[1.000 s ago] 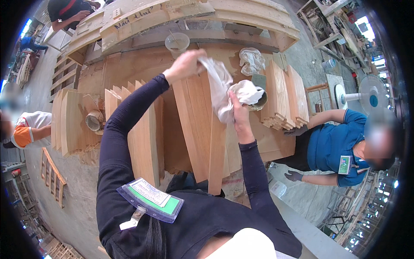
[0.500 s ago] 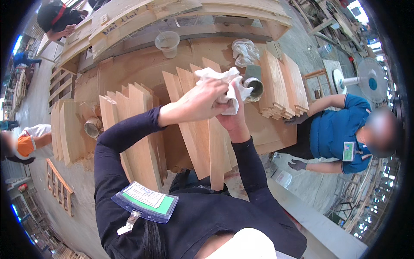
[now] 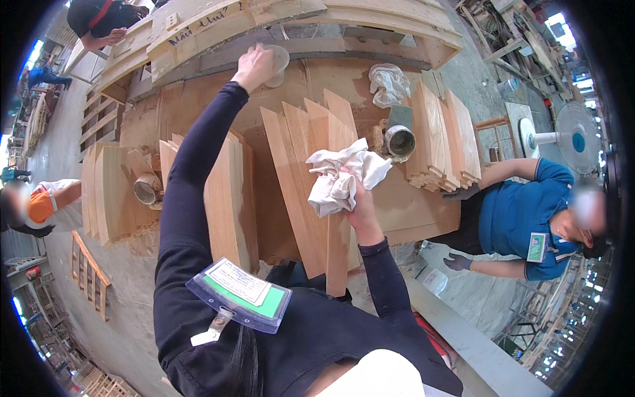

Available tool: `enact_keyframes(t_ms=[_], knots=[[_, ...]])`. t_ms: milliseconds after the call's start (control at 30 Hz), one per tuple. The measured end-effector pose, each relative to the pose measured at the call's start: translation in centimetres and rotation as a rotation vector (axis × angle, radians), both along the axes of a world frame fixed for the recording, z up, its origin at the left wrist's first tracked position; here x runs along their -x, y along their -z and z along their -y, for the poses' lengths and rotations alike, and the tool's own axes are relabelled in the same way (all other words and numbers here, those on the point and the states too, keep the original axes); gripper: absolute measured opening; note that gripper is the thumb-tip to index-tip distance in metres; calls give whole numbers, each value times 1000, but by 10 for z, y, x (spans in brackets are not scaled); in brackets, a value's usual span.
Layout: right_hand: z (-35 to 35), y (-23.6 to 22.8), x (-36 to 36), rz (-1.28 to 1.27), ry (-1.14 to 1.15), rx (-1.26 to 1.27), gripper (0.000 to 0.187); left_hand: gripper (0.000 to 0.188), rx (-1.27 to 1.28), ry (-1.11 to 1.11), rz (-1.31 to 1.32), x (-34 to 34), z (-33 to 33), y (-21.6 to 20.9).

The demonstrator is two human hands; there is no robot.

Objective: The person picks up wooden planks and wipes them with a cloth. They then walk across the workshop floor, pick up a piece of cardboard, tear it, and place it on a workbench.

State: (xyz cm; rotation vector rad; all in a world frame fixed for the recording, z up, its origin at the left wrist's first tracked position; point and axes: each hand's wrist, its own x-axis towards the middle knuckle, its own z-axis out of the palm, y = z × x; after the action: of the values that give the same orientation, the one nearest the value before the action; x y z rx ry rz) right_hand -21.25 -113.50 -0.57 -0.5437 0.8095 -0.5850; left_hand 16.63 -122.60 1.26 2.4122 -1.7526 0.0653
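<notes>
A crumpled white cloth [image 3: 344,175] is gripped in my right hand [image 3: 360,210], just above a group of pale wooden boards [image 3: 301,198] leaning side by side. My left hand [image 3: 254,68] is stretched far out to a translucent plastic cup [image 3: 280,65] at the back of the table. It covers the cup's left side, and its fingers are bunched and smeared, so any grip on the cup is unclear. To the right of the cloth a round tube-like holder [image 3: 400,141] with a dirty rim lies on its side, open end toward me.
More boards stand at left [image 3: 228,198] and right [image 3: 440,135] on the cardboard-covered table [image 3: 423,215]. Crumpled clear plastic [image 3: 389,85] lies at the back, before a wooden pallet [image 3: 297,13]. A co-worker in blue [image 3: 512,205] stands at right; another person [image 3: 43,205] is at left.
My left hand has let go of the cloth and moved away to the cup at the back. My right hand keeps the cloth, now lower and nearer to me, with the cloth more spread out.
</notes>
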Motion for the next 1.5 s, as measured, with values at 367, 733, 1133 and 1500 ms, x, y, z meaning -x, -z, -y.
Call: enact_keyframes(t_ms=[367,733,1133,1500], knots=[[8,27,13,163,-55,-67,49,21,-6,-183,-85,-44,17,-4],[9,24,11,234,-63,-16,51,25,-525,-58,-457,-86,-20,-9],[17,-4,2,530,0,-122,61,32,-241,-432,-1025,-19,-77,-11],[29,-32,-37,663,-25,-13,52,17,139,120,-692,170,-177,-86]])
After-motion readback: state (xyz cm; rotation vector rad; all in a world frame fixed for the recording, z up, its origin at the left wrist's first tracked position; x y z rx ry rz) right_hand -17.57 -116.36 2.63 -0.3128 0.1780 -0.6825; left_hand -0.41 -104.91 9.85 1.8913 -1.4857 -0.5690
